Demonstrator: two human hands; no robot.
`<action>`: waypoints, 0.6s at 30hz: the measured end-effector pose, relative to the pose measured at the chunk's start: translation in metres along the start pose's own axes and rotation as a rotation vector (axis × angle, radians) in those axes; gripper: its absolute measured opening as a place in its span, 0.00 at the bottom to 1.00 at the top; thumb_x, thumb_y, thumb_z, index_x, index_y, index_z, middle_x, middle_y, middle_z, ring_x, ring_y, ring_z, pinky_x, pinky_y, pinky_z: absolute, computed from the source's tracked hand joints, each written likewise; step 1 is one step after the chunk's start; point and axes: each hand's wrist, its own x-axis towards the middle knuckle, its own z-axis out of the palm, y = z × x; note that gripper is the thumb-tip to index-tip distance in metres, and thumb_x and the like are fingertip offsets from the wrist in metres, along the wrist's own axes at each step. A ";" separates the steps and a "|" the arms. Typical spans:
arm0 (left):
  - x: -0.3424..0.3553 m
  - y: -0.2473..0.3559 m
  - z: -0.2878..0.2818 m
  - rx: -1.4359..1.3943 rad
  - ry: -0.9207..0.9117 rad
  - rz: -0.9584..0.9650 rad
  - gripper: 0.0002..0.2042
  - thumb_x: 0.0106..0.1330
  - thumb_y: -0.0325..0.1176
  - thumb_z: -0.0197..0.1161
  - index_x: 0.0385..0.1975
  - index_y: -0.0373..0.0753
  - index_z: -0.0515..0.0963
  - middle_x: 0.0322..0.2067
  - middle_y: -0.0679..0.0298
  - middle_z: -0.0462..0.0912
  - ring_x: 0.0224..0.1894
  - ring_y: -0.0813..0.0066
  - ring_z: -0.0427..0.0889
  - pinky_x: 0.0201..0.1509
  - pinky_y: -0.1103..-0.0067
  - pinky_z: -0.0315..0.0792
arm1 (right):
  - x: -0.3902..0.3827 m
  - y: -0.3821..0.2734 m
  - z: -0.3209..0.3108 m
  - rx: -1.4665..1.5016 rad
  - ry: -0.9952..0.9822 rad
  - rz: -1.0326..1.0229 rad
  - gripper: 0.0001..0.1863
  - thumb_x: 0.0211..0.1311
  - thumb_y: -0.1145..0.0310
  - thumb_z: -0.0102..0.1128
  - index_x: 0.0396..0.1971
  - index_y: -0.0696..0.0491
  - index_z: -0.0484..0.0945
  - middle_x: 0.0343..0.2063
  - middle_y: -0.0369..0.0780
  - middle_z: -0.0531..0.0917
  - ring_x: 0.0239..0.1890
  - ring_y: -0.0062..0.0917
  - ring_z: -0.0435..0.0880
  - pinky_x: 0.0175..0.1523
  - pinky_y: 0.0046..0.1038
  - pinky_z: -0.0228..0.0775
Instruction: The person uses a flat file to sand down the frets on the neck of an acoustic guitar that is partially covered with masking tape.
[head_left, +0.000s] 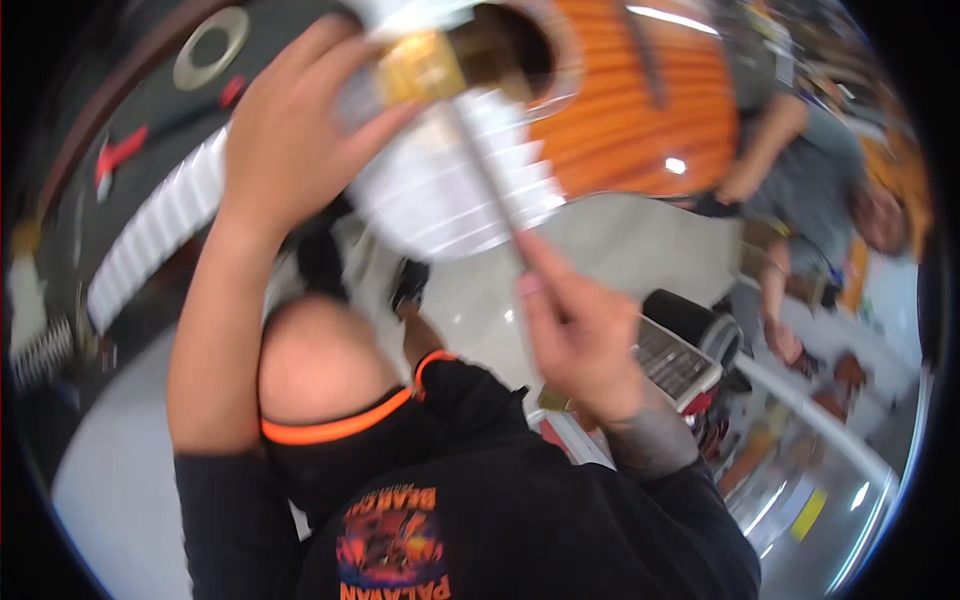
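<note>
A striped orange-brown guitar body (pixel 640 100) lies ahead of me with its round sound hole (pixel 515 50), next to a sheet of white layered paper (pixel 460 180). My left hand (pixel 295 125) is over the paper, its fingers curled about a blurred gold-yellow block (pixel 420 68) with a grey part beside it. Closer to me, my right hand (pixel 580 335) grips a thin grey rod (pixel 487 175) that slants up to the block. Blur hides whether rod and block are one tool.
At right, another person in a grey shirt (pixel 815 170) has a hand (pixel 738 185) by the guitar's edge. Further items include a black cylinder (pixel 690 320), a red-handled tool (pixel 120 155), a pale ring (pixel 210 48) and a coiled spring (pixel 45 350). Pale floor (pixel 620 250) shows below the guitar.
</note>
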 end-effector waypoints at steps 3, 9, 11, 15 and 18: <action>-0.011 -0.014 0.012 -0.182 0.016 -0.125 0.25 0.52 0.33 0.78 0.51 0.35 0.81 0.49 0.52 0.81 0.53 0.51 0.82 0.58 0.66 0.75 | 0.004 -0.006 0.002 -0.038 0.118 -0.105 0.23 0.63 0.74 0.67 0.60 0.55 0.82 0.17 0.41 0.80 0.16 0.30 0.80 0.25 0.31 0.75; -0.002 0.005 -0.004 -0.120 -0.050 -0.104 0.25 0.57 0.33 0.76 0.55 0.34 0.78 0.46 0.53 0.78 0.51 0.49 0.79 0.57 0.63 0.72 | -0.033 -0.007 -0.007 0.109 0.231 -0.058 0.21 0.69 0.69 0.62 0.61 0.50 0.80 0.21 0.41 0.84 0.20 0.37 0.83 0.26 0.35 0.76; -0.008 -0.005 0.001 -0.101 -0.045 -0.037 0.26 0.57 0.36 0.77 0.54 0.34 0.78 0.45 0.53 0.78 0.51 0.49 0.78 0.56 0.62 0.73 | -0.048 -0.009 -0.012 0.088 0.239 -0.062 0.20 0.71 0.66 0.59 0.62 0.47 0.80 0.23 0.41 0.85 0.22 0.40 0.85 0.27 0.38 0.77; -0.005 -0.010 -0.003 -0.119 -0.088 -0.064 0.26 0.56 0.38 0.78 0.53 0.34 0.80 0.45 0.54 0.78 0.51 0.50 0.79 0.56 0.63 0.73 | -0.072 -0.007 -0.010 0.128 0.248 0.044 0.21 0.71 0.64 0.60 0.62 0.45 0.80 0.25 0.44 0.86 0.23 0.43 0.85 0.29 0.40 0.78; -0.003 -0.013 -0.007 -0.124 -0.090 -0.097 0.27 0.54 0.38 0.79 0.53 0.35 0.80 0.45 0.55 0.78 0.50 0.51 0.79 0.55 0.63 0.73 | -0.074 -0.004 -0.015 0.133 0.214 0.076 0.20 0.71 0.62 0.59 0.61 0.44 0.80 0.25 0.45 0.86 0.23 0.44 0.85 0.30 0.42 0.78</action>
